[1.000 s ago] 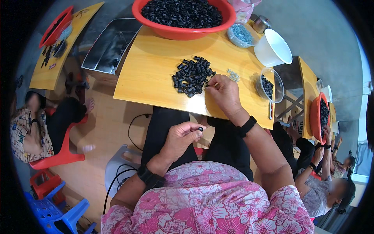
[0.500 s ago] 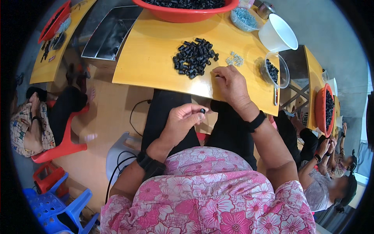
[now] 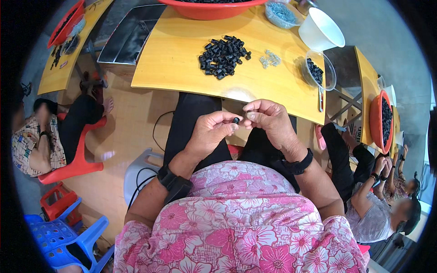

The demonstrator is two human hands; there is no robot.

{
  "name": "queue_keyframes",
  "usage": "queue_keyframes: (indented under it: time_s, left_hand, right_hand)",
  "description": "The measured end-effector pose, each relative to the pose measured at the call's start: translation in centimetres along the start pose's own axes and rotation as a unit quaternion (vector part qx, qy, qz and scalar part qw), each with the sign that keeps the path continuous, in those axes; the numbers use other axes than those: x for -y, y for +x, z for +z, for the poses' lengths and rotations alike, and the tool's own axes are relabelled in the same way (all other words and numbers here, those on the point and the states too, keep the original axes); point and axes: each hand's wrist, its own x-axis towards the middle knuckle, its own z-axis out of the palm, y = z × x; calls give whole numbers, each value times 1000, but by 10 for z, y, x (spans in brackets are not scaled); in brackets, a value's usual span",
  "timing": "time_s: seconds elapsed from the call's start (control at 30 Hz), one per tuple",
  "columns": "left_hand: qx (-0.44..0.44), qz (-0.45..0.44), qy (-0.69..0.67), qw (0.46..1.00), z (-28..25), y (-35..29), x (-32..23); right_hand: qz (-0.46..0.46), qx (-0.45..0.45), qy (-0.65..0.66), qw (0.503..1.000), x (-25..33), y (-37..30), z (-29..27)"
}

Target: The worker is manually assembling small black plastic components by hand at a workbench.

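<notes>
Between thumb and forefinger, my left hand point(image 3: 210, 132) pinches a small black plastic tube point(image 3: 236, 120) above my lap. Close on its right is my right hand point(image 3: 271, 120), thumb and forefinger pressed together around something tiny and dark that I cannot make out. Both sets of fingertips nearly meet just off the table's front edge. Beyond them a heap of black plastic tubes point(image 3: 223, 57) lies on the yellow table point(image 3: 168, 68). Right of the heap is a small cluster of shiny clear or metal bits point(image 3: 270, 59).
At the table's far side stand a large red basin point(image 3: 214, 10) of black parts, a clear tub of shiny bits point(image 3: 281, 14) and a white bucket point(image 3: 321, 30). A clear bowl point(image 3: 328, 75) with black parts is at the right edge. Other people sit at tables on both sides.
My right hand has drawn back from the table, down and left, to meet my left hand. My left hand has stayed near its place, still gripping the black tube.
</notes>
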Motion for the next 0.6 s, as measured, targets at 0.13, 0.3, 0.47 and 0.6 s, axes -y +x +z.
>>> queue_keyframes:
  time_s: [0.13,0.3,0.47,0.6]
  left_hand:
    - [0,8,5,1000,0,-2,0]
    - [2,2,4,1000,-2,-4,-3]
    - [-7,6,-13,1000,1,-5,-6]
    - [-2,9,-20,1000,2,-6,-11]
  right_hand:
    - [20,20,62,998,-3,-4,2]
    - [23,33,44,998,-6,-2,2]
    - [37,26,66,997,-3,-2,8]
    - [34,14,51,998,3,-4,12]
